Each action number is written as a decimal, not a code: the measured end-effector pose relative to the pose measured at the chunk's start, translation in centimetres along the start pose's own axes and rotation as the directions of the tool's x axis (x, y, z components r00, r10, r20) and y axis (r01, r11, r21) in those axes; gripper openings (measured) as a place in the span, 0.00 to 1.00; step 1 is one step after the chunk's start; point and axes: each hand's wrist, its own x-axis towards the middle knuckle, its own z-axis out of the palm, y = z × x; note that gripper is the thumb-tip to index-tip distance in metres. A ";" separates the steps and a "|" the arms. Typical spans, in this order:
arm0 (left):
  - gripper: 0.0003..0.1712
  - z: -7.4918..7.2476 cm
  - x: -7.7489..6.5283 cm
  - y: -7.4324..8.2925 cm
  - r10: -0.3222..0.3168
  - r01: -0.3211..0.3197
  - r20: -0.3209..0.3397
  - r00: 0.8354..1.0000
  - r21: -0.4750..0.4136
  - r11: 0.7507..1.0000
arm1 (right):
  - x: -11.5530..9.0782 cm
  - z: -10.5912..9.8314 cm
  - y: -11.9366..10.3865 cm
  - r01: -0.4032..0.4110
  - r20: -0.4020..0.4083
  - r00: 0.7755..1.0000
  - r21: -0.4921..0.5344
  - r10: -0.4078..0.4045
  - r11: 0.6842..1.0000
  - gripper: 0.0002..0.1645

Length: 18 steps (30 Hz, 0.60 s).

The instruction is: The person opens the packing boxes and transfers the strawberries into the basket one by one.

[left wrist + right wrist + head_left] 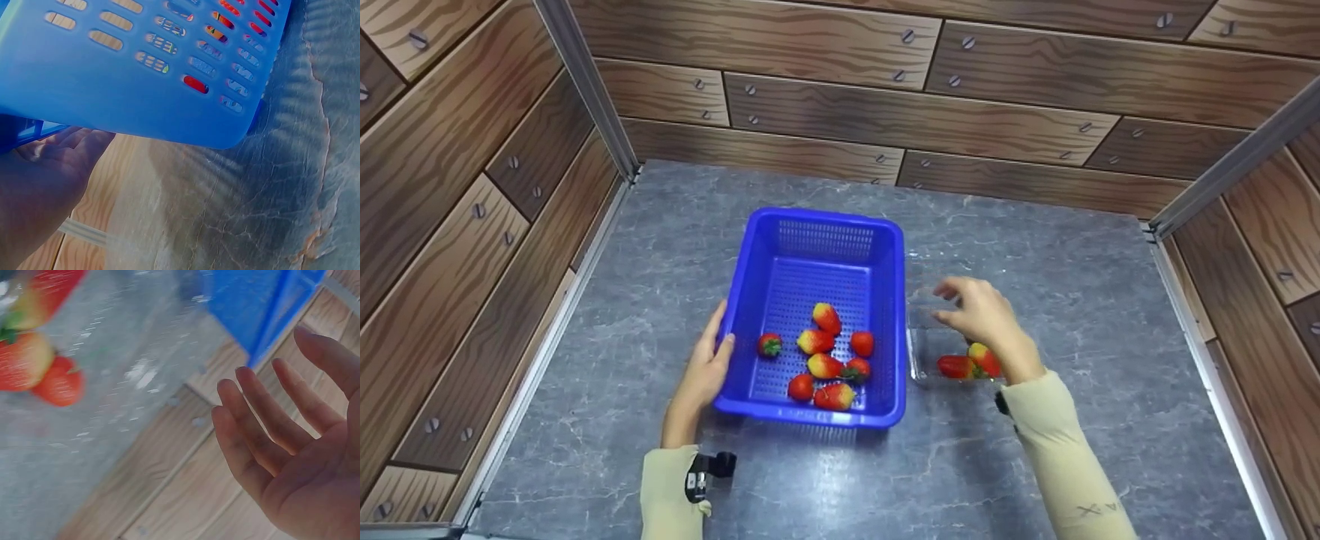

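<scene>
A blue plastic basket (832, 414) with slotted walls holds several red and yellow strawberries (825, 366). My left hand (709, 367) grips its left rim, thumb over the top edge. From the left wrist view, the fingers (84, 143) reach under that rim. Over a clear plastic container (916, 360) to the basket's right hovers my right hand (979, 315), its fingers loosely bent with nothing between them. A few strawberries (59, 381) lie in the clear container; my right forearm partly covers it in the head view.
Both containers stand on a grey marbled surface (607, 390). Wood-patterned panels (825, 112) enclose it at the back and both sides, with metal rails (592, 82) at the corners.
</scene>
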 end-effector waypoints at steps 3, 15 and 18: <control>0.34 0.0 -0.1 -0.1 0.001 -0.001 0.008 1.000 -0.006 1.000 | -0.8 0.6 2.1 -0.063 0.023 0.998 0.011 0.062 0.998 0.21; 0.33 0.2 0.1 -0.3 0.013 -0.013 -0.007 1.000 -0.017 1.000 | -3.0 3.5 6.3 -0.156 0.078 0.985 -0.015 0.157 0.988 0.22; 0.34 0.1 0.0 -0.3 0.008 -0.008 -0.010 1.000 -0.005 1.000 | -3.3 4.3 6.6 -0.150 0.076 0.986 -0.018 0.151 0.989 0.21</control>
